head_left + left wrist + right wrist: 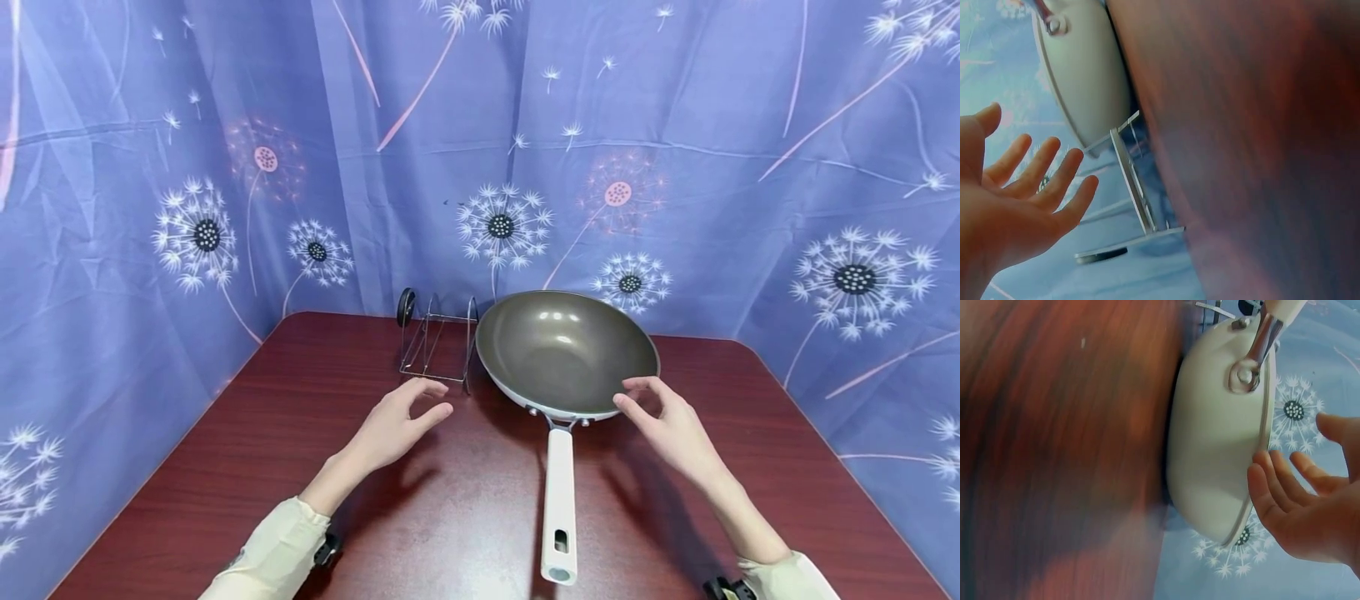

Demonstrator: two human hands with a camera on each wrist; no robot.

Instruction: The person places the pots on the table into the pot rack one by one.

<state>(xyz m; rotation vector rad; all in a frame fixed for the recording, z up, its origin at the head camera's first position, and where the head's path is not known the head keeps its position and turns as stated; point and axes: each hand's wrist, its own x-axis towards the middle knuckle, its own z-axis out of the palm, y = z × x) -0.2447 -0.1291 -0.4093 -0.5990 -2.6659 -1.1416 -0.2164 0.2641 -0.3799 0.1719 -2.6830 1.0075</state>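
A wok (562, 358) with a dark inside, a pale outside and a white handle (559, 500) sits on the table, handle toward me. Left of it stands a metal wire rack (435, 342) with a black round piece at its left end. My left hand (393, 425) hovers in front of the rack, fingers relaxed and holding nothing; the left wrist view shows them spread apart. My right hand (671, 429) is at the wok's right front rim, fingers loosely bent, overlapping the rim in the head view. In the right wrist view its fingertips (1260, 456) come right at the rim.
The dark red wooden table (225, 467) has rounded far corners. Blue curtains (420, 167) with dandelion prints hang close behind it and along both sides. The wok's handle reaches toward the table's near side, between my two arms.
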